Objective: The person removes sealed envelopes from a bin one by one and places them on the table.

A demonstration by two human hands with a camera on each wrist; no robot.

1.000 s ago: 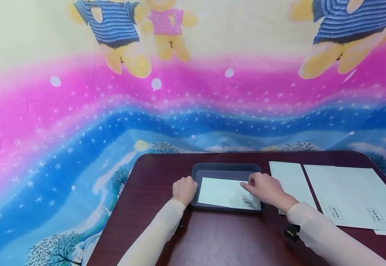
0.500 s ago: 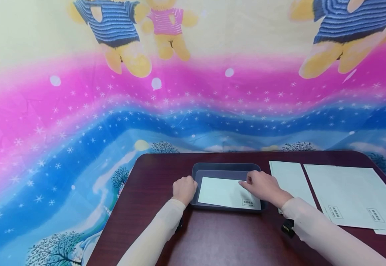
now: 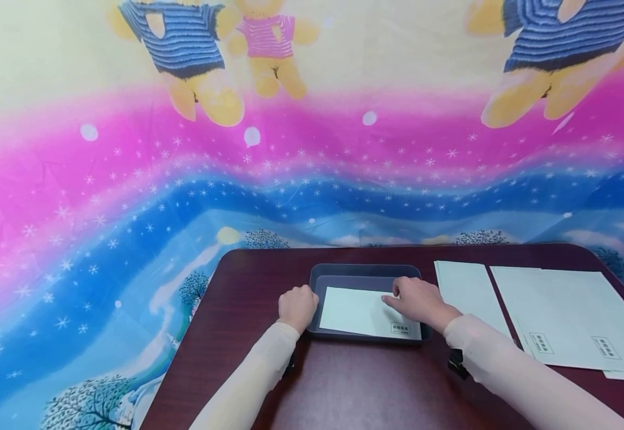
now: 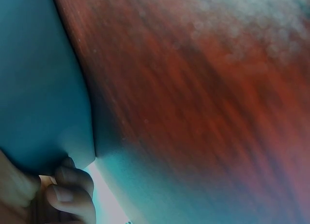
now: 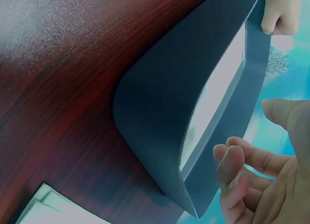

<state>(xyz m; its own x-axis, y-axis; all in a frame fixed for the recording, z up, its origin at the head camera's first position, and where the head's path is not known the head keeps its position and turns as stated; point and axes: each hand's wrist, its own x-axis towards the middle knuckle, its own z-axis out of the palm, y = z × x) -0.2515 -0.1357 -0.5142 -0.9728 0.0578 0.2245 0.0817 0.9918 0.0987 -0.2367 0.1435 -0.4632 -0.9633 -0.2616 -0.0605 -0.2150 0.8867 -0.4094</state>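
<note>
A dark grey rectangular tray (image 3: 360, 270) stands on the table, with a flat white envelope (image 3: 356, 310) lying in its near part. A small printed box marks the envelope's lower right corner. My left hand (image 3: 297, 307) grips the tray's left edge; in the left wrist view, curled fingers (image 4: 72, 192) meet the tray wall (image 4: 38, 83). Over the envelope's right end hovers my right hand (image 3: 418, 300), fingers loosely bent. The right wrist view shows its thumb (image 5: 278, 112) apart from the fingers (image 5: 232, 161), with nothing between them.
Right of the tray lies a narrow stack of white envelopes (image 3: 467, 292). Larger white envelopes (image 3: 569, 310) overlap farther right on the dark red wooden table (image 3: 354, 388). Behind the table hangs a colourful printed cloth (image 3: 312, 155).
My right hand has shifted a little to the left above the tray. The left hand, tray and envelope have stayed in place.
</note>
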